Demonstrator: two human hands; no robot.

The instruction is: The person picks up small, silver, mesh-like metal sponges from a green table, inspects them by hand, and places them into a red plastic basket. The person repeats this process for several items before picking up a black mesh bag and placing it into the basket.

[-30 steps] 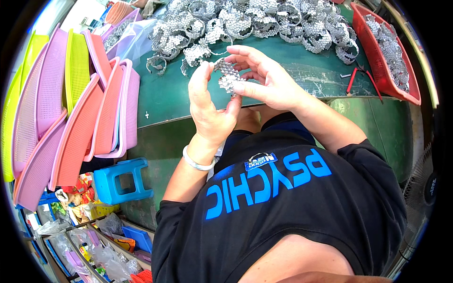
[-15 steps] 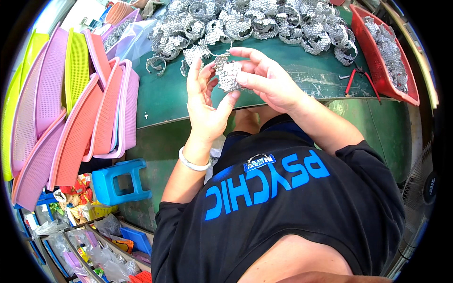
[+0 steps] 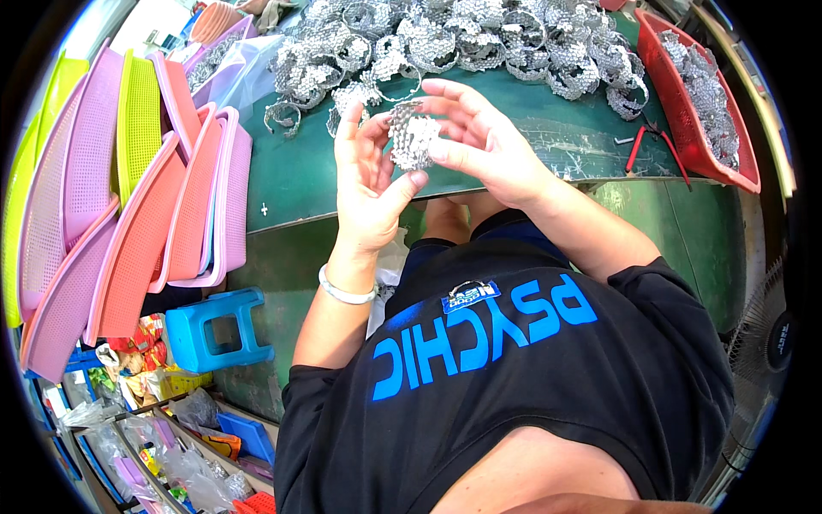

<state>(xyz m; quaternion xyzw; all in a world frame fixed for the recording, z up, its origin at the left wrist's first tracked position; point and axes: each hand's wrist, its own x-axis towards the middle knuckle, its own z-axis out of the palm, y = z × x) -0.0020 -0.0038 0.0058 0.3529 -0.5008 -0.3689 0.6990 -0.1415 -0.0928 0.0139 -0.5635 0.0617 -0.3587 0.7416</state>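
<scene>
Between my two hands I hold a curled piece of silvery honeycomb-patterned metal strip [image 3: 413, 141], raised over the near edge of the green table [image 3: 300, 184]. My left hand [image 3: 370, 171] has its thumb at the lower end of the piece and its fingers curved beside it. From the other side, my right hand [image 3: 479, 141] pinches the piece, its thumb across the front and its fingers partly behind. A large heap of similar curled strips [image 3: 428, 43] lies on the table just beyond my hands.
A red basket of silvery pieces [image 3: 698, 103] stands at the table's right end, with red-handled pliers [image 3: 655, 150] beside it. Colourful plastic baskets [image 3: 137, 231] are stacked at the left. Below them are a blue stool [image 3: 218, 330] and a divided bin [image 3: 180, 454]. A fan [image 3: 766, 334] stands at right.
The strip piece has turned slightly, showing more of its curled upper part. My left hand has shifted a little to the left; the heap and baskets have stayed put.
</scene>
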